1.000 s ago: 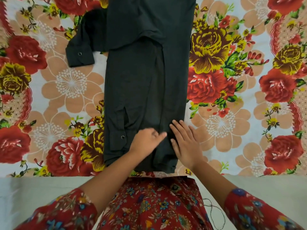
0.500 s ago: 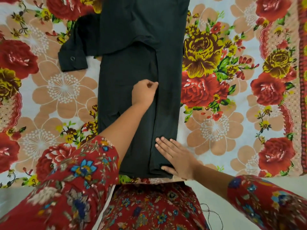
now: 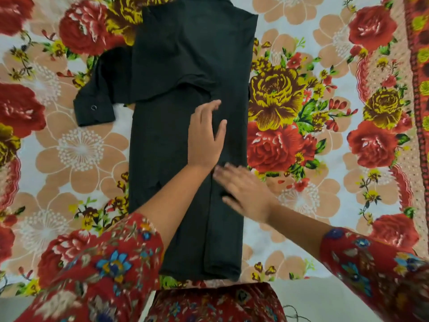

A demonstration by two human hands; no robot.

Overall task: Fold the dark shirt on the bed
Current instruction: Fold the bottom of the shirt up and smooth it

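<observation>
We seem to be smoothing the dark shirt (image 3: 185, 54), a long strip down the bed's (image 3: 301, 205) middle, left hand (image 3: 204, 140) and right hand (image 3: 243, 191) flat, fingers straight and slightly spread, and next its far-left sleeve (image 3: 104, 89) probably needs folding in.

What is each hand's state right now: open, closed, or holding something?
Left hand: open, flat on the dark shirt.
Right hand: open, also flat on it.

A floral sheet (image 3: 81, 147) of red, yellow and peach blooms spreads wide. Near: a red patterned dress (image 3: 209, 303), and a grey strip (image 3: 306, 296) at right.
</observation>
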